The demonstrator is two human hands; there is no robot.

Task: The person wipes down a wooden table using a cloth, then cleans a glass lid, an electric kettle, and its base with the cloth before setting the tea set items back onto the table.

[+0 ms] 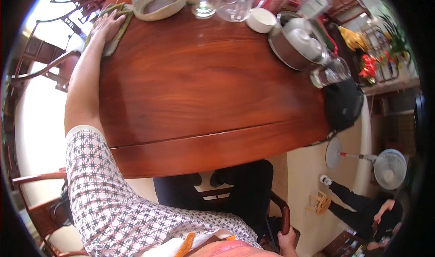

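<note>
From my end, the largest thing in view is the wooden table [208, 84], its broad middle bare and its joint line running along the near side. The chair [284, 214] stands at the near edge, beside the body. Along the far and right sides are the black bag [344, 105], the pot [283, 53] with white items inside, and a big glass jar [158, 11], which is just beside the cloth. The green cloth [121, 34] lies at the table's far left corner, under my left hand [108, 25], whose fingers are spread on it. My right hand [286, 241] is at the chair's arm; I cannot tell whether its fingers close around it.

To handle the cloth well, I'd use a flat palm and even pressure, fold in the loose edge and steer clear of the jar. The arm looks nearly straight, so leaning closer should help control.
</note>
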